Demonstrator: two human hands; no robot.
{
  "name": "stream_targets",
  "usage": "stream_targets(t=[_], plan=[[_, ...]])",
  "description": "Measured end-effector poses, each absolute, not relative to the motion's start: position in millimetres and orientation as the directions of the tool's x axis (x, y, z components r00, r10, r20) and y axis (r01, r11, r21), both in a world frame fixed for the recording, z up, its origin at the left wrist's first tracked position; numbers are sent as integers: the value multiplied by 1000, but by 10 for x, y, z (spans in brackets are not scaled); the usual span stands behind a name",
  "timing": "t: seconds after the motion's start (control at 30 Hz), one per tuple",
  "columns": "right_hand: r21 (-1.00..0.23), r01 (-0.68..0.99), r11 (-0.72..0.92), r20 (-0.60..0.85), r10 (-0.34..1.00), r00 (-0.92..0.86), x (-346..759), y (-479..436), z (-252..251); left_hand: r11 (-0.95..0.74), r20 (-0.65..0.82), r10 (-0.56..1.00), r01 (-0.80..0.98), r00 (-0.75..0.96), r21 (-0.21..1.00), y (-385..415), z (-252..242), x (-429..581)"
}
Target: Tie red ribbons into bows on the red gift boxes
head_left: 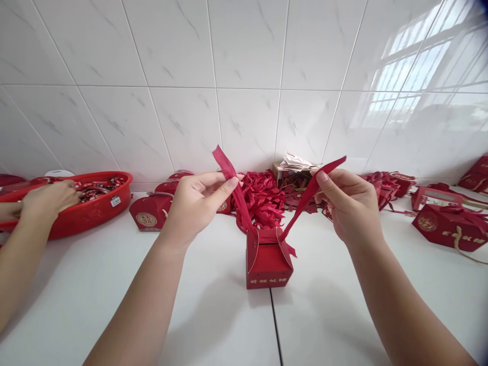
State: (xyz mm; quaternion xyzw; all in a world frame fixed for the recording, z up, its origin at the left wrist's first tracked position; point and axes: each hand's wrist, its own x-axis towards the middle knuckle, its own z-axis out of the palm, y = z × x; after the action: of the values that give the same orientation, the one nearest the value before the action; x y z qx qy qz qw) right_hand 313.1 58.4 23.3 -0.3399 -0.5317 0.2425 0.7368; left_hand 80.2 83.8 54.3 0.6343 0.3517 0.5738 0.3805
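Note:
A small red gift box (269, 264) with gold lettering stands upright on the white table in front of me. A red ribbon (241, 203) comes out of its top, and its two ends spread up and apart in a V. My left hand (200, 201) pinches one end between thumb and fingers, above and left of the box. On the other side my right hand (348, 201) pinches the second ribbon end. Neither hand touches the box itself.
Behind the box lie a heap of red ribbons (263, 198) and a carton (282, 175) with papers. Finished-looking red boxes stand left (147, 211) and right (450, 226). At far left, another person's hands (48, 198) reach into a red basin (99, 213) of small wrapped pieces. A tiled wall closes the back.

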Motion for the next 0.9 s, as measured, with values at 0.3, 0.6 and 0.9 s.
stream_targets(t=[0.3,0.6,0.9], plan=[[-827,-99,553,519,819,244,3150,490,289,-431,458,870,-172,180,886,841,538,799],[-849,-140,510,484,856,184,3179,483,304,-109,279,875,-399,396,910,950,465,878],[-809,-11,588,569,788,234,3202,490,308,-210,334,867,-337,369,918,885,462,899]])
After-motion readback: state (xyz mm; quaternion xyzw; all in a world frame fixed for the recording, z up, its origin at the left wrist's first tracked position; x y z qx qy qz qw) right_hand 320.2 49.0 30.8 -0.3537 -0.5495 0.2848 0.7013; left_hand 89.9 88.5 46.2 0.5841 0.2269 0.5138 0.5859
